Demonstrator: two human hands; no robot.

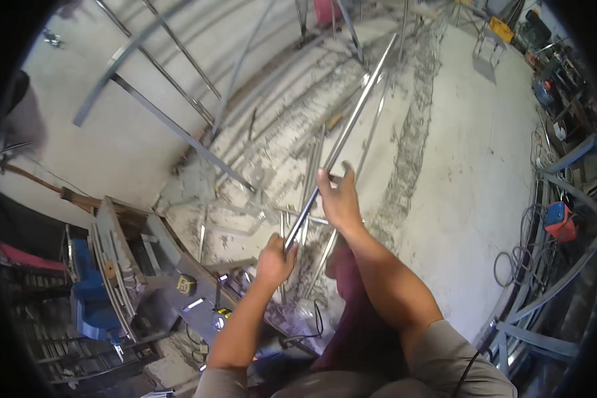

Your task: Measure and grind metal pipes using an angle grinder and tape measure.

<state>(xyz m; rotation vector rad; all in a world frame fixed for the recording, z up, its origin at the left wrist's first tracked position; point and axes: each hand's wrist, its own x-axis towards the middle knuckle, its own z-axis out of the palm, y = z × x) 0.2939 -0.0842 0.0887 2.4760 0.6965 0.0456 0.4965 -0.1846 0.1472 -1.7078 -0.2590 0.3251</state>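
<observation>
A long, straight, shiny metal tube [357, 116] slants through the middle of the view, its far end up and to the right. My left hand [276, 261] is closed round its near end. Farther up, my right hand [339, 199] holds the same tube, with a fingertip on it and another finger raised off to the right. Beneath the tube, more thin metal bars and offcuts [312, 156] lie on the dusty floor. The underside of the tube and some of my fingers are hidden.
At left stands a workbench [199, 298] with a yellow-black tape measure [186, 285] and a blue vise [93, 292]. Metal frame bars [179, 132] lean by the wall. Coiled cables [511, 265] and a red-blue tool or box [560, 221] lie right, beside a steel rack [544, 338].
</observation>
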